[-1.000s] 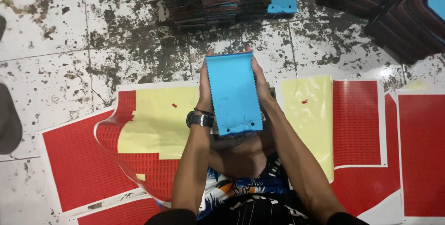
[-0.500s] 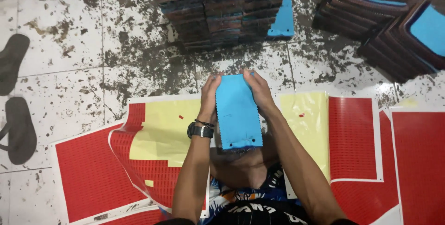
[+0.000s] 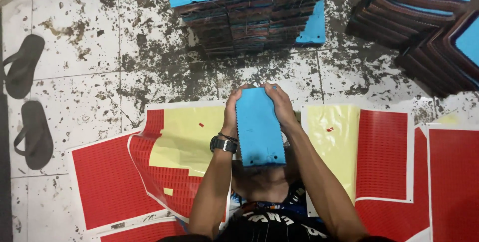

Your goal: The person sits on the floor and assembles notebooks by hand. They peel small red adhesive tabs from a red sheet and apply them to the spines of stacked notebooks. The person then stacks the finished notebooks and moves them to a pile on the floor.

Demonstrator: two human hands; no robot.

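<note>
Here, a blue foam panel (image 3: 259, 127) is held up lengthwise between both hands above the person's lap, over the red and yellow sticker sheets (image 3: 184, 142) spread on the stained tile floor (image 3: 100, 62). The left hand (image 3: 232, 106) and right hand (image 3: 282, 103) each clasp a long edge near the far end, fingers curled around it. Beyond stands a pile of blue-topped panels (image 3: 239, 17), and a pair of dark sandals (image 3: 27, 102) lies well apart on the left.
</note>
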